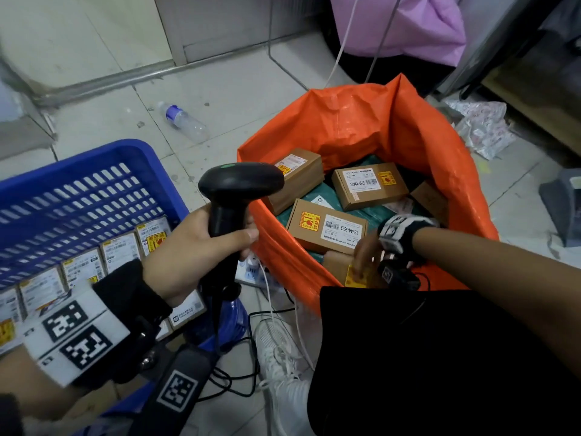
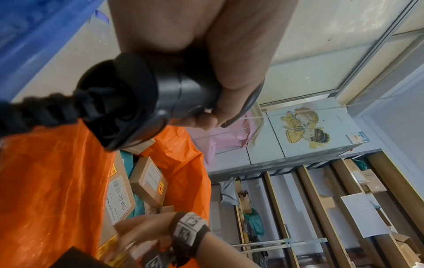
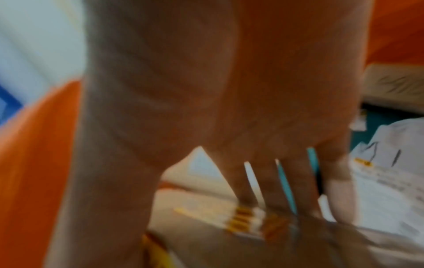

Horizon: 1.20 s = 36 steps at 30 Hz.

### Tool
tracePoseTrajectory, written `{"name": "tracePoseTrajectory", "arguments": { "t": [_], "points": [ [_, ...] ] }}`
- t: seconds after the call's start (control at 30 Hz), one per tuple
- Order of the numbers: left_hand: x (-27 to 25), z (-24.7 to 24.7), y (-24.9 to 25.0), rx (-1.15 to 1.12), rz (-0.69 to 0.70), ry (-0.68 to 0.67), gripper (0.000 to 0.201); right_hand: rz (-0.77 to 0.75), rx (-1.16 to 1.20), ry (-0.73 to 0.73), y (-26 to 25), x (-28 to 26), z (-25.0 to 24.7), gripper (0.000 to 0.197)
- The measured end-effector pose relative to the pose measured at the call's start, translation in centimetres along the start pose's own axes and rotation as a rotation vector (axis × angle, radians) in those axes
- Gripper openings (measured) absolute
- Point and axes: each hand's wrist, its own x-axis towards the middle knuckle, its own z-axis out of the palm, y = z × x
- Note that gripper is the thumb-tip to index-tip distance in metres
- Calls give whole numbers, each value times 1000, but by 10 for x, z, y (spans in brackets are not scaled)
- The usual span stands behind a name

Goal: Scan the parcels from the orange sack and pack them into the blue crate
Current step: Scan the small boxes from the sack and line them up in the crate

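Observation:
The orange sack stands open on the floor, with several brown cardboard parcels inside on green mailers. One parcel shows a white barcode label and a yellow sticker. My right hand reaches down into the sack's near side. Its fingers are straight and spread over a brown parcel with a yellow sticker; the right wrist view is blurred. My left hand grips a black barcode scanner by its handle, between crate and sack. The blue crate at the left holds rows of labelled parcels.
A water bottle lies on the tiled floor behind the crate. Cables and a white shoe are between crate and sack. A pink bag hangs behind the sack, and crumpled white packets lie to its right.

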Motion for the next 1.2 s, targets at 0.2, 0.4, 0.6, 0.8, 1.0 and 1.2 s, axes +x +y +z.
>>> {"name": "tracePoseTrajectory", "arguments": {
  "t": [0.2,0.4,0.6,0.8,1.0,1.2],
  "points": [
    [-23,-13,15,7,31,21,24,-100,554,130,-3,-53,-47,63],
    [-67,-30,35,-1,103,49,21,-465,984,216,-65,-115,-38,28],
    [-125,-55,50,18,201,145,15,-745,1157,142,-153,-150,1,45],
    [-179,-90,44,-47,190,251,31,-834,965,23,-237,-149,46,94],
    [-221,-126,19,-72,126,417,20,-868,808,-120,-292,-129,84,84],
    [-242,-155,-10,-63,36,548,10,-823,740,-8,-342,-102,115,35]
  ]
}}
